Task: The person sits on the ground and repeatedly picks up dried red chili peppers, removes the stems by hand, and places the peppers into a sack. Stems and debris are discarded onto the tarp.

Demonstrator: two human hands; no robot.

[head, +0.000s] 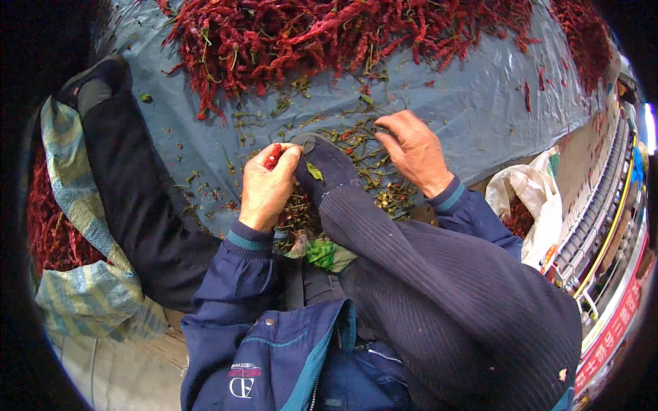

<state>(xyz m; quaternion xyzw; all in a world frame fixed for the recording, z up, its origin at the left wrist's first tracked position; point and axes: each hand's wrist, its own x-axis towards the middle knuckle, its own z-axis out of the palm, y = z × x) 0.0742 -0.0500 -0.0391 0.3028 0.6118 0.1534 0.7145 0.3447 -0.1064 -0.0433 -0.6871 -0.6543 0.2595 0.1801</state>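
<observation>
Between the thumb and fingers of my left hand (268, 190) is a piece of dried red chili pepper (273, 156); much of it is hidden in the grip. My right hand (414, 149) hovers over the litter of stems with its thumb and fingers apart and nothing visible in them. Green and brown chili stems (378, 177) lie scattered below it, around my dark-shod foot (329, 159). A green leaf bit (314, 171) rests on that foot. Beyond both hands spreads a large heap of dried red chilies (308, 41).
A grey-blue plastic sheet (462, 113) covers the ground. At left, a checked woven sack (77, 293) borders more red chilies (56, 216). A white woven bag (534, 200) with chilies inside stands at right. Beyond it, a vehicle's side (611, 329) bears writing.
</observation>
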